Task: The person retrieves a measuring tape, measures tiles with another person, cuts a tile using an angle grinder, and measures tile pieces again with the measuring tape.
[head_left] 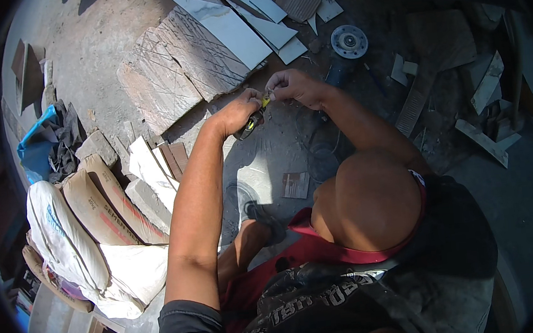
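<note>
Out in front of my body, my left hand (236, 114) is closed around a dark tape measure (250, 127) with yellow markings. A short bit of its yellow blade (266, 102) shows between my two hands. Fingers of my right hand (298, 89) are pinched together at the end of that blade. Both hands are close together above the floor, just on the near side of a cracked pinkish-brown stone slab (163, 74). An angle grinder with a round disc (349, 41) lies beyond my right hand.
White tile offcuts (223, 31) lie on and beside the slab. Filled sacks (102, 206) and a blue plastic bag (36, 145) are at the left. Broken tile strips (486, 141) are scattered at the right. A small square tile piece (295, 185) rests near my foot (254, 209).
</note>
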`<state>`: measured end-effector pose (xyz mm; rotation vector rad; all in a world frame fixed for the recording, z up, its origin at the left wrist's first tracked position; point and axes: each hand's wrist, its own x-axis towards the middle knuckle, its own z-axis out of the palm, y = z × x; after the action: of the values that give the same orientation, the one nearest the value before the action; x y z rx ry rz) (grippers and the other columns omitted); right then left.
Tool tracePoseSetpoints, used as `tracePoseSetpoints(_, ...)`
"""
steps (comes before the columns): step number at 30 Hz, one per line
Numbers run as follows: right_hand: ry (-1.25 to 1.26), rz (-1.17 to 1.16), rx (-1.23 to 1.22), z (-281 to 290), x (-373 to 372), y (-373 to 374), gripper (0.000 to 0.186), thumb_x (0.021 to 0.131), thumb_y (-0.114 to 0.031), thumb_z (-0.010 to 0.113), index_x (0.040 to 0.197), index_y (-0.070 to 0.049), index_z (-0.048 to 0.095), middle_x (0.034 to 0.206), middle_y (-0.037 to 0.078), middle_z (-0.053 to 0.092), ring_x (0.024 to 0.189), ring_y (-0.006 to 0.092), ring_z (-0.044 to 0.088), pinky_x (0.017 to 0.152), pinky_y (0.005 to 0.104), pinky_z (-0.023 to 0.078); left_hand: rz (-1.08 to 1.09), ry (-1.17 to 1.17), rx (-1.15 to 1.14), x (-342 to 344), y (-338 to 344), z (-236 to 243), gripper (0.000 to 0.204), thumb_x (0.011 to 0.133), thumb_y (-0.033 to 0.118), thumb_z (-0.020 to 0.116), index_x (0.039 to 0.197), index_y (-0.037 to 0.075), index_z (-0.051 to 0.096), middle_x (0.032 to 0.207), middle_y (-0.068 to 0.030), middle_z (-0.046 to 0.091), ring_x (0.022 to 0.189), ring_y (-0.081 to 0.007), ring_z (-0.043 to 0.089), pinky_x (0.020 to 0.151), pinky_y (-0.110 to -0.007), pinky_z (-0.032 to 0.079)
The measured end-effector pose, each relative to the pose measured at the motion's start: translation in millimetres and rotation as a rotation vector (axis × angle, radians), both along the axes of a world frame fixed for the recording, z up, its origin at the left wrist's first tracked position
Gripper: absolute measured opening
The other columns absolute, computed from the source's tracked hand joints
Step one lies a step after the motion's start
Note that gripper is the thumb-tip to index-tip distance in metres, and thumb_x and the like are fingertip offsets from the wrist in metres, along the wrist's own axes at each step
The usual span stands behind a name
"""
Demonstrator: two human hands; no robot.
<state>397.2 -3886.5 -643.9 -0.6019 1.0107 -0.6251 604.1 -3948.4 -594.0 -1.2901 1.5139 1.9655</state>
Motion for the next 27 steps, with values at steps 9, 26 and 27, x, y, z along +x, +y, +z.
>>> tracePoseSetpoints(9, 0.096, -0.42, 0.025, -24.8, -18.6, -14.7, 0.019, 0.08, -0.008, 0.067, 0.097, -0.002, 0.064, 0.078, 0.0, 0.06, 0.064, 0.006, 0.051, 0.058, 0.0214, 0.041, -0.213, -0.07, -0.036, 71.4, -9.9, -40.0, 0.02, 0.097, 0.017, 0.049, 0.097, 0.001, 0.061, 0.085, -0.0066, 0.064, 0.077, -0.0132, 0.061, 0.074, -0.028, 0.048)
tracePoseSetpoints(26, 0.608, -0.437, -0.188, -58.5, -3.4, -44.6, 0.027, 0.082, -0.018, 0.068, 0.101, 0.001, 0.069, 0.084, 0.005, 0.066, 0.074, 0.0115, 0.058, 0.066, 0.0263, 0.046, -0.173, -0.186, -0.297, 85.5, -38.8, -92.6, 0.027, 0.099, 0.021, 0.045, 0.086, 0.002, 0.06, 0.075, -0.0047, 0.059, 0.071, -0.0156, 0.054, 0.071, -0.03, 0.045)
tracePoseSetpoints(27, 0.608, -0.448, -0.222, -60.5, -2.7, -44.1, 0.026, 0.083, -0.017, 0.069, 0.103, 0.0, 0.07, 0.078, -0.001, 0.063, 0.065, 0.0063, 0.052, 0.058, 0.023, 0.042, -0.176, -0.187, -0.285, 86.4, -39.1, -93.9, 0.027, 0.098, 0.021, 0.045, 0.086, 0.002, 0.06, 0.075, -0.0048, 0.059, 0.071, -0.0158, 0.055, 0.07, -0.03, 0.045)
